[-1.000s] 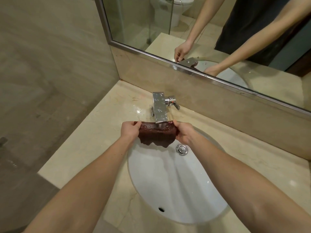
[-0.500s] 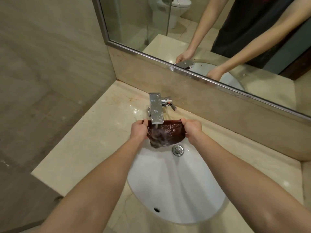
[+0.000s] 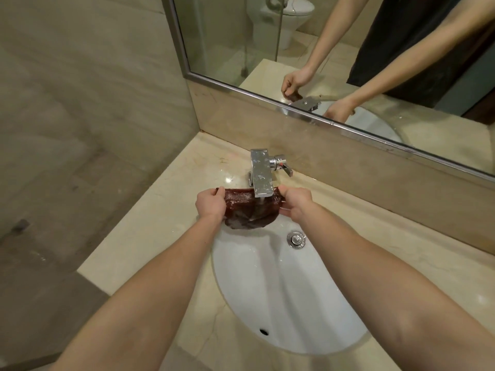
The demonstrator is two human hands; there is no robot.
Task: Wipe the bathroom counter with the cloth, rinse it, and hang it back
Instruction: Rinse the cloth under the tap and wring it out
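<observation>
A wet dark-red cloth (image 3: 242, 210) hangs stretched between my two hands under the chrome faucet (image 3: 261, 174), at the far end of the white sink (image 3: 281, 303). Water runs from the spout onto the cloth's middle. My left hand (image 3: 210, 203) pinches the cloth's left end, and my right hand (image 3: 296, 202) grips its right end. The cloth's lower edge sags into the basin. The beige marble counter (image 3: 150, 236) surrounds the sink.
The faucet lever (image 3: 284, 164) sticks out to the right of the spout. A drain stopper (image 3: 296, 239) sits in the basin beside my right wrist. A framed mirror (image 3: 321, 62) rises behind the low backsplash. A tiled wall closes the left side.
Water now falls on the cloth, which was dry under the spout a second ago. My hands have shifted slightly and hold the cloth a little wider apart than half a second ago.
</observation>
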